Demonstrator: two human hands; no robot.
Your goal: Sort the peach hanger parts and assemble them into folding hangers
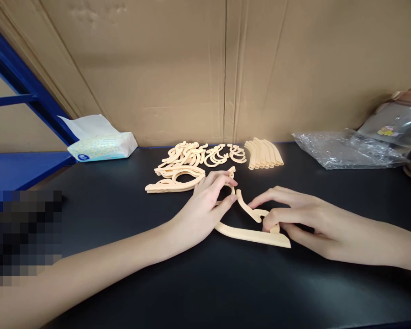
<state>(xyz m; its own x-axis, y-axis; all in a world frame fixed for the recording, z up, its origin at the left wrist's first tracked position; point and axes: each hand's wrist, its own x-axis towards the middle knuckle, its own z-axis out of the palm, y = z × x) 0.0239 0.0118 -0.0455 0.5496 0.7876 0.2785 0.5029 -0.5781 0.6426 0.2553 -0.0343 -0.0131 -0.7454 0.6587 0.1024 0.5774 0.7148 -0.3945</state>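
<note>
My left hand (208, 198) is closed, thumb and fingers pinching a curved cream plastic hanger hook (232, 172), mostly hidden behind the fingers. To its right, my right hand (308, 224) has its fingers bent around a small cream hanger piece (275, 229). One finger of that hand touches a short curved cream hanger arm (246, 206). Nearer to me, a long curved hanger arm (253, 235) lies on the black table, its left end beside my left hand. Just beyond my left hand are folded cream hangers (173, 185), stacked together.
Along the back lie a pile of cream hanger parts (185, 154), several curved hooks (217, 156) and a row of hanger arms (263, 154). A tissue pack (104, 146) stands back left. Clear plastic bag (345, 150) and transparent container (397, 121) are at right. Cardboard (178, 68) walls the back.
</note>
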